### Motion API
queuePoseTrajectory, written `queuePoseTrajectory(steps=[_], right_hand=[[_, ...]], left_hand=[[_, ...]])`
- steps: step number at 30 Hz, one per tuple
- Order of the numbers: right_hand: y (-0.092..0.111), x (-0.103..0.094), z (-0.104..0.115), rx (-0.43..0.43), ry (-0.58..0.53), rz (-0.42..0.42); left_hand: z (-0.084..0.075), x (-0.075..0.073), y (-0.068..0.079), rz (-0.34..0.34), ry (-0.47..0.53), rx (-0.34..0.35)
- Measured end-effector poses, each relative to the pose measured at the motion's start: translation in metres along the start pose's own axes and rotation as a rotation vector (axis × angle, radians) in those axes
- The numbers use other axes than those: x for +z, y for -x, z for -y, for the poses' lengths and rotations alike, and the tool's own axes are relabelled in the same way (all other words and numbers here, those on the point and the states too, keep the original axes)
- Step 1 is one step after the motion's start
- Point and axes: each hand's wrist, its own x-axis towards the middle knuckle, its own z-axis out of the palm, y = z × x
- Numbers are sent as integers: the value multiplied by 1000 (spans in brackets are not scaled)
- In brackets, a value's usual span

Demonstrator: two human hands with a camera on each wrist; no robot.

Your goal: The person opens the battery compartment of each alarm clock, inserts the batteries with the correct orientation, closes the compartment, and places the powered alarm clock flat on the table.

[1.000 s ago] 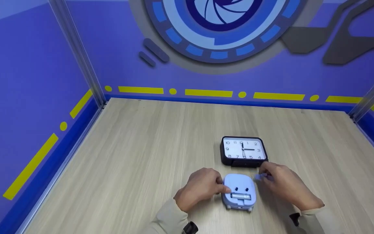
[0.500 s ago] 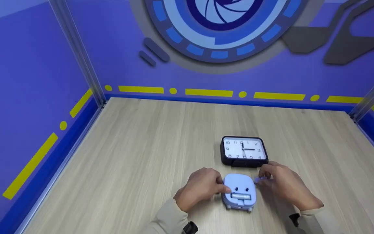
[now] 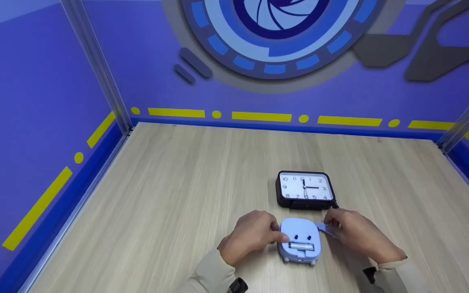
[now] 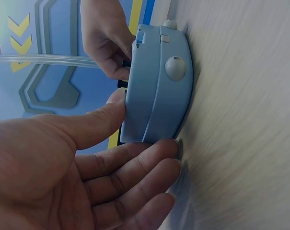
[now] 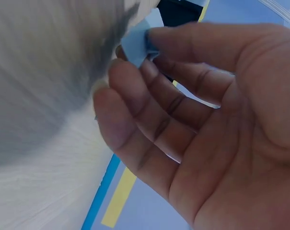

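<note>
A small light-blue alarm clock [image 3: 299, 226] lies with its back up, two black knobs on it. In its uncovered battery slot sits a silvery battery [image 3: 302, 246]. My left hand [image 3: 255, 230] grips the clock's left side, thumb on the back and fingertips against the lower edge, as the left wrist view shows. Just to the right of the clock, my right hand [image 3: 356, 234] pinches a thin light-blue battery cover [image 5: 139, 44] between thumb and fingers. The cover's free end points toward the clock; whether they touch is hard to tell.
Behind the blue clock lies a black rectangular clock [image 3: 305, 187], face up, close to my right fingertips. The wooden tabletop [image 3: 185, 175] is bounded by blue-purple panels [image 3: 145, 73] at the back and sides.
My right hand has shifted slightly toward me and turned the battery cover, so more of its length shows. The left hand and the blue clock have stayed in place.
</note>
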Motion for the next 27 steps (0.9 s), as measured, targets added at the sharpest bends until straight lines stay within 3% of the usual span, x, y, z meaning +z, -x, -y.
queuePoseTrajectory(steps=[10,20,27], right_hand=[[1,-3,2,31,-17,7],[3,-2,0,-16,-17,-62],[2,0,2,-106,-23,-89]], left_hand=[[1,0,0,6,-3,-9],[2,0,0,14,-5,-2],[1,0,-1,9,-7,-3]])
